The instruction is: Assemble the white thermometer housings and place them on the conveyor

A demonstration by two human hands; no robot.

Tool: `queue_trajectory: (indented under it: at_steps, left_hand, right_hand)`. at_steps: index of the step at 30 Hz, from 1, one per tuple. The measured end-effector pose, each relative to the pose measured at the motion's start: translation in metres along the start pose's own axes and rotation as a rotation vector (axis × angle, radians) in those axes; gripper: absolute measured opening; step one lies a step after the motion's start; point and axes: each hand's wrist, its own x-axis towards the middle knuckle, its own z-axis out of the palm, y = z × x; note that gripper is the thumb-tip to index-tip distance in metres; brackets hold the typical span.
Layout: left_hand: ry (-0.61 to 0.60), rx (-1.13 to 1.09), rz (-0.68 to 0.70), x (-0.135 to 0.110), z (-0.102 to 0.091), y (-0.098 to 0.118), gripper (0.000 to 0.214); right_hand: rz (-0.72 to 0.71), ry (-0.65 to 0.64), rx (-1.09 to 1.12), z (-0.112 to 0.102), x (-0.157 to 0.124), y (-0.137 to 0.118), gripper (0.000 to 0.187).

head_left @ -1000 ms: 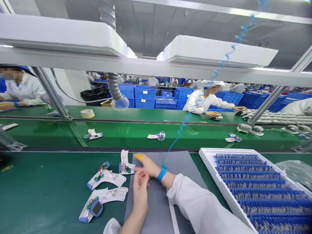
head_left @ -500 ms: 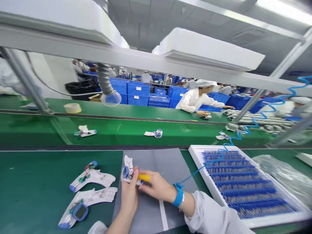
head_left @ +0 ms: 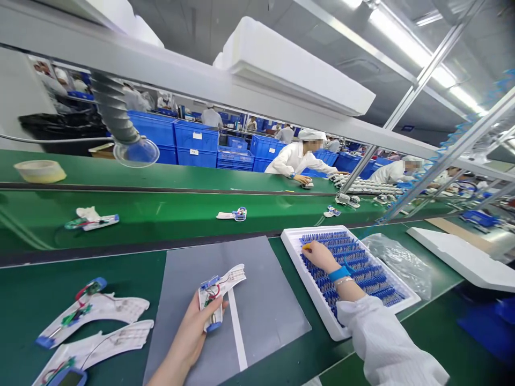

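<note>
Hands well apart. Left hand point(head_left: 189, 327) clamped around a white plastic housing point(head_left: 221, 289) with wired circuit board, held above a gray mat point(head_left: 265, 289). Right hand point(head_left: 319, 256) gripping a small yellow item point(head_left: 306, 246) at the fingertips, over rows of blue parts point(head_left: 354, 271) in a white foam tray point(head_left: 290, 241). Blue wrist strap point(head_left: 338, 274) on right wrist. Two more wired housings point(head_left: 92, 312) on the green tabletop point(head_left: 80, 268), left of the mat.

The right hand point(head_left: 319, 256) hides most of the yellow-tipped item point(head_left: 306, 246), too small to identify.
</note>
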Motion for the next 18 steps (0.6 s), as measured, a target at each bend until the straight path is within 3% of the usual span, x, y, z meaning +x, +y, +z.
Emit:
queue_trajectory:
  at_steps: [6,9,11,14,18]
  left_hand:
    - [0.046,-0.013,-0.028,0.0,0.0,0.006,0.042]
    - [0.022,-0.023,-0.038,-0.001,0.002,0.005,0.044]
    - [-0.017,-0.027,-0.039,-0.002,0.003,0.003,0.049]
    - [-0.077,-0.024,-0.046,-0.003,0.004,0.0,0.059]
    - [-0.155,-0.03,-0.039,-0.006,0.005,0.001,0.066]
  right_hand:
    - [-0.01,0.072,-0.015,-0.004,-0.003,-0.018,0.022]
    - [-0.058,0.171,0.024,-0.019,-0.017,-0.044,0.027]
    - [-0.194,0.18,0.197,-0.028,-0.034,-0.073,0.028]
    - [-0.483,-0.043,0.573,-0.034,-0.062,-0.121,0.024]
    - [-0.73,-0.36,0.767,-0.028,-0.081,-0.166,0.021]
